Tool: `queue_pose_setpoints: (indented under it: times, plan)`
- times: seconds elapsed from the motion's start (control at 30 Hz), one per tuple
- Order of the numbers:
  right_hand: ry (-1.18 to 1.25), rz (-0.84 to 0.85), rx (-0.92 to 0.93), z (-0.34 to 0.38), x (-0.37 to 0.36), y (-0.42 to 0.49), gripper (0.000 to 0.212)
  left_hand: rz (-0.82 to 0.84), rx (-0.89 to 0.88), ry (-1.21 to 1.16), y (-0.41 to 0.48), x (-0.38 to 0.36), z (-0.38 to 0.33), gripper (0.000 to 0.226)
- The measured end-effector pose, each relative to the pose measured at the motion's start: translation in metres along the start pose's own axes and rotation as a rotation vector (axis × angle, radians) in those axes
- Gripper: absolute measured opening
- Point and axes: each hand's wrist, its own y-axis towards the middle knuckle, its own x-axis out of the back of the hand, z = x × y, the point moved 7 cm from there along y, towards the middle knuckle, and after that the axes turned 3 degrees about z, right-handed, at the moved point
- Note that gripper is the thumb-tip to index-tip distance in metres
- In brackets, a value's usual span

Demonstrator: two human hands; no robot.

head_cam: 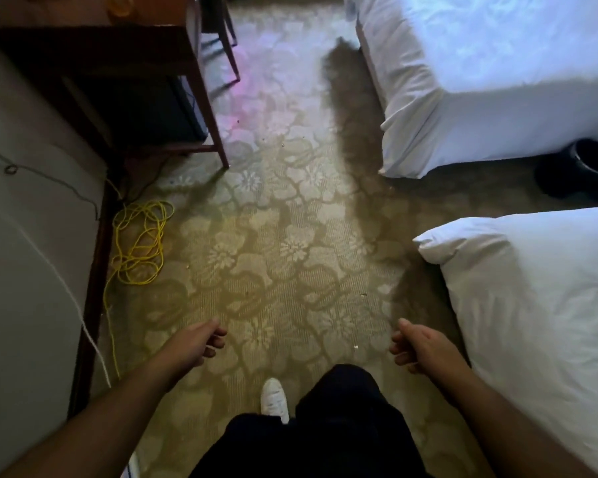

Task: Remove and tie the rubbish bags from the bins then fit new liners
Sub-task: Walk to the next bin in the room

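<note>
Item, far left: yellow cable [140,246], a loose coil on the patterned carpet [283,219] beside the wall. Wooden desk [201,81], upper left. Left hand [197,343]: fingers loosely curled, holding nothing. White shoe [274,398], centre. Right hand [418,346]: likewise loosely curled, empty. Two white beds at right, far bed [480,81] and near bed [539,305]. Bin [589,160]: dark, round, on the floor in the gap between the beds, well apart from both hands; liner not discernible. Judged handling: bag thin, soft, light, easily torn; best gathered at the rim overhang and lifted straight up.
</note>
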Motion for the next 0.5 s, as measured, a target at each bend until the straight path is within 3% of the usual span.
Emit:
queue_pose_setpoints:
  times: [0.2,0.5]
  plan:
    - [0.045,-0.028,-0.026,0.052,0.042,0.079,0.038,0.007,-0.033,0.03,0.067,0.0,-0.109,0.04]
    - [-0.157,0.106,-0.014,0.166,0.124,0.214,0.036,-0.034,-0.014,-0.06,0.133,-0.025,-0.25,0.036]
